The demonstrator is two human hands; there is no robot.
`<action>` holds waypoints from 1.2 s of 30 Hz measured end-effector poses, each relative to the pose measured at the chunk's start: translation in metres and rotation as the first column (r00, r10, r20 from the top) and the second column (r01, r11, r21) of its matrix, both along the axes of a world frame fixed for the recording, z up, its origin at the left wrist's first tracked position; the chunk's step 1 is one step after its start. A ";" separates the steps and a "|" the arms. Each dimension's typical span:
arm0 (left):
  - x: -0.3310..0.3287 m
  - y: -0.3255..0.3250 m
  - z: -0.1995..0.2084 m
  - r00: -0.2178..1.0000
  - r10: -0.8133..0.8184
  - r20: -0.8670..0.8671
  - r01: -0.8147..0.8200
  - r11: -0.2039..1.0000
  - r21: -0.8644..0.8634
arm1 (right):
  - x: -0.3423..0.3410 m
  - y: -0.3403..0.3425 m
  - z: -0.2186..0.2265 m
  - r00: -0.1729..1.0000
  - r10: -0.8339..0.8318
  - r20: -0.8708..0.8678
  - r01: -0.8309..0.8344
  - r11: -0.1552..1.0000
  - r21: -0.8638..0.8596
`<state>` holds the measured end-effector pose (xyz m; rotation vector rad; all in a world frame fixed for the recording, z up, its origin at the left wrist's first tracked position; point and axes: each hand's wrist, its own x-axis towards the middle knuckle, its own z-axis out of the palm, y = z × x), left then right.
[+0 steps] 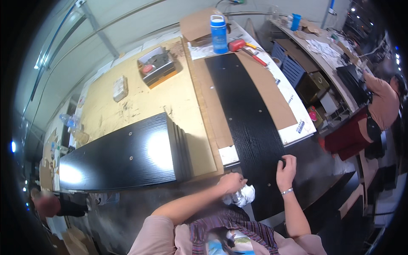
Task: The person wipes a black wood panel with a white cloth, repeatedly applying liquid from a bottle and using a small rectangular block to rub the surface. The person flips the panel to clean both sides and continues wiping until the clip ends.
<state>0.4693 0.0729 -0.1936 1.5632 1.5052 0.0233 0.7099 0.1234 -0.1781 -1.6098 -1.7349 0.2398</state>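
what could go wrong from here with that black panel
The panel juts past the near edge of the table, so it might tip if pressed hard there. The bottle stands close to its far end and could get knocked over if the panel slides forward.

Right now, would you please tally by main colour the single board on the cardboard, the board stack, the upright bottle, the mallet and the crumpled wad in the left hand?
Black: 2 (single board, board stack)
Blue: 1 (upright bottle)
Red: 1 (mallet)
White: 1 (crumpled wad in the left hand)
Total: 5
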 end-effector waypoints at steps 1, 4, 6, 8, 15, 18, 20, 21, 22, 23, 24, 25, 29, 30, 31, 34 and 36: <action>-0.004 -0.011 0.014 0.998 -0.048 -0.039 0.048 0.999 0.015 | -0.022 -0.001 0.010 0.981 0.108 -0.163 -0.117 0.992 -0.052; -0.035 -0.055 0.016 0.993 -0.106 -0.051 0.107 0.994 0.022 | -0.107 -0.010 0.042 0.805 0.494 -0.329 -0.506 0.861 0.054; -0.063 -0.109 -0.047 0.983 0.112 0.149 -0.143 0.965 0.220 | -0.160 -0.031 0.060 0.624 0.682 -0.382 -0.741 0.672 -0.010; -0.089 -0.134 -0.028 0.973 0.221 0.074 -0.232 0.950 0.211 | -0.197 -0.040 0.069 0.435 0.837 -0.333 -0.875 0.480 0.064; -0.150 -0.219 0.062 0.718 0.696 0.009 -0.690 0.710 0.137 | -0.260 -0.068 0.101 0.346 0.591 -0.729 -0.928 0.330 -0.174; -0.170 -0.252 0.061 0.621 0.781 0.065 -0.773 0.598 0.210 | -0.257 -0.066 0.094 0.349 0.442 -0.826 -0.929 0.281 -0.242; -0.191 -0.280 0.060 0.558 0.819 0.134 -0.818 0.517 0.250 | -0.258 -0.070 0.099 0.333 0.353 -0.874 -0.925 0.300 -0.231; -0.202 -0.292 0.061 0.530 0.831 0.168 -0.835 0.478 0.272 | -0.258 -0.072 0.097 0.335 0.340 -0.879 -0.917 0.330 -0.222; -0.214 -0.303 0.065 0.503 0.839 0.207 -0.851 0.438 0.291 | -0.256 -0.073 0.095 0.336 0.325 -0.884 -0.906 0.368 -0.209; -0.227 -0.313 0.071 0.480 0.842 0.245 -0.862 0.402 0.309 | -0.257 -0.075 0.092 0.328 0.341 -0.881 -0.894 0.415 -0.172; -0.239 -0.326 0.077 0.460 0.844 0.278 -0.871 0.367 0.327 | -0.257 -0.076 0.087 0.318 0.353 -0.880 -0.878 0.460 -0.132; -0.252 -0.339 0.080 0.436 0.843 0.315 -0.881 0.328 0.341 | -0.257 -0.080 0.083 0.312 0.349 -0.884 -0.858 0.502 -0.104; -0.309 -0.395 0.089 0.371 0.817 0.441 -0.888 0.175 0.425 | -0.266 -0.092 0.076 0.428 0.356 -0.831 -0.721 0.689 -0.077; -0.326 -0.409 0.095 0.356 0.792 0.496 -0.891 0.128 0.437 | -0.268 -0.093 0.075 0.464 0.349 -0.814 -0.678 0.732 -0.072; -0.343 -0.424 0.103 0.342 0.765 0.545 -0.891 0.081 0.446 | -0.272 -0.098 0.076 0.486 0.337 -0.806 -0.643 0.763 -0.069; -0.396 -0.454 0.158 0.290 0.687 0.666 -0.874 -0.093 0.477 | -0.280 -0.100 0.075 0.477 0.320 -0.819 -0.571 0.821 -0.012; -0.429 -0.471 0.181 0.242 0.651 0.720 -0.830 -0.244 0.501 | -0.277 -0.095 0.065 0.503 0.290 -0.814 -0.522 0.853 -0.018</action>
